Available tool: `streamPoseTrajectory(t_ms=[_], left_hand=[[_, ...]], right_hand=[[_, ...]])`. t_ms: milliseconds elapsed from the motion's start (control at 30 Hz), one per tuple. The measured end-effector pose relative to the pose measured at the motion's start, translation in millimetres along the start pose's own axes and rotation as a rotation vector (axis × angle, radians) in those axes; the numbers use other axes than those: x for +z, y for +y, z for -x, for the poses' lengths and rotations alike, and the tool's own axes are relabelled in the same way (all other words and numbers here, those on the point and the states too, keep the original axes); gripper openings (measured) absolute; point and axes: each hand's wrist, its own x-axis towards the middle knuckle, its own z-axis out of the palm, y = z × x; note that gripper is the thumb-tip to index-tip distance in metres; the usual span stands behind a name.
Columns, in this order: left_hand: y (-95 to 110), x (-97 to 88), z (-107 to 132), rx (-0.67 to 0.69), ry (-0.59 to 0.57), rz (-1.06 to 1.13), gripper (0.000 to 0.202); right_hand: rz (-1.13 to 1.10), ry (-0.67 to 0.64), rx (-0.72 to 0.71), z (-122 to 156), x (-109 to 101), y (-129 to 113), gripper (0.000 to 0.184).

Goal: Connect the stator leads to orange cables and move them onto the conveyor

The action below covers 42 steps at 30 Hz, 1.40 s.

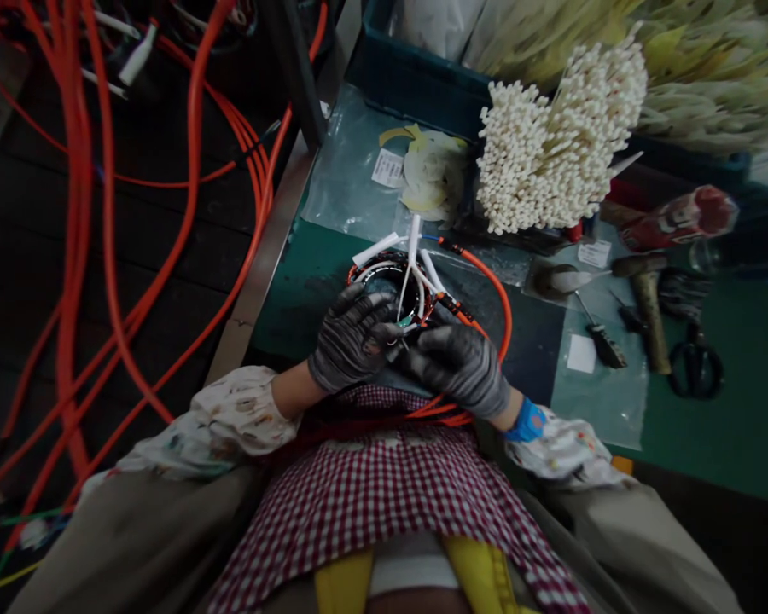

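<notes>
Directly ahead of the grip, a coil [384, 271] wound with orange wire lies on the worktop [710, 435]. White leads [413, 247] rise from its ring, and an orange cable [486, 286] curves from it to the right, then back beneath the wrists.

Left grip [353, 337] and right grip [459, 368], both in dark textured gloves, are closed with the fingers curled inward. They nearly touch at the near edge of the coil, close by the lead ends. Something small may be pinched between them, but it is too small to identify, so the firmness of the hold cannot be determined. A blue wristband [526, 421] circles the right wrist.

Beyond the grip, a bundle of white cable ties [554, 141] stands beside a blue crate [416, 77]. To the right of the grip lie a small screwdriver [602, 345], a wood-handled tool [649, 324] and black scissors [695, 371]. To the left, loose orange cables [102, 213] hang in loops. Nearer the viewer than the grip, a checked apron [384, 503] covers the person's lap.
</notes>
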Motion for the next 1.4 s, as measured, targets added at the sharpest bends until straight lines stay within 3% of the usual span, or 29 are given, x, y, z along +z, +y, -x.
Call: streamPoseTrajectory(t_ms=[100,200,300,400,500,567,733,833,967,1067,1167,1400], left_hand=[[-2,-2.0,-1,0.008,-0.002,0.025,0.022],[-5,-1.9,0,0.028,0.031,0.034,0.019],[-8,-0.3,2,0.066,0.063,0.028,0.017],[-8,0.2,1,0.050,-0.018,-0.001,0.017],[-7,-1.3,-3,0.056,0.020,-0.005,0.016],[-7,-2.5,-6,0.063,0.056,0.017,0.016],[-9,-3.6,-10,0.068,0.049,0.044,0.018],[-10,-3.3,-7,0.078,0.040,0.049,0.016],[-13,-2.3,-1,0.003,-0.113,0.122,0.017],[-14,-0.8,2,-0.076,-0.231,0.206,0.018],[-14,-0.5,2,-0.094,-0.257,0.225,0.019],[-15,-1.2,1,-0.077,-0.294,0.201,0.018]], right_hand=[[0.100,0.064,-0.043,-33,5,7,0.029],[0.223,0.012,-0.100,-56,6,3,0.031],[0.122,-0.019,-0.136,-67,6,-3,0.031],[-0.222,-0.067,-0.049,-70,-1,-7,0.030],[-0.386,-0.175,0.001,-70,-10,-5,0.025],[-0.377,-0.168,-0.031,-70,-12,-2,0.020],[-0.276,0.012,-0.131,-71,-6,5,0.009],[-0.274,0.014,-0.115,-71,-4,4,0.009],[-0.290,-0.062,-0.093,-68,-6,3,0.009],[-0.292,-0.038,-0.116,-68,-6,5,0.008],[-0.304,0.010,-0.144,-69,-5,6,0.008],[-0.266,-0.023,-0.123,-70,-6,7,0.009]])
